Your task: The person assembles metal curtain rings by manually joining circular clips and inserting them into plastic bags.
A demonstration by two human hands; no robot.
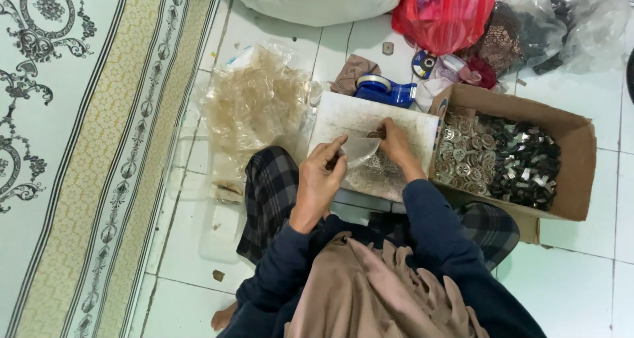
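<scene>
Beige cloth (370, 292) over the lap sits nearest the camera, dark blue sleeves (436, 232) running away from it. Left hand (320, 179) pinches a small clear plastic bag (360, 150) at its near-left edge, grip narrow, thumb and fingers shut on the film. Bag's long axis runs left-right, mouth toward the right hand. Right hand (396, 143) sits just far-right of the bag, touching it, fingers curled down at the mouth; grip looks closed on something small, can't tell what. Both wrists angled inward, hands converging, right hand slightly farther out. Bag hangs over a white board (343, 117) with small metal parts (380, 169) scattered on its near side. Right of the board: cardboard box (581, 173), silver round parts on the left, dark ones on the right. Far: blue tape dispenser (386, 90), red bag (446, 11). Left: heap of clear bags (254, 103) on the tiled floor (574, 285).
</scene>
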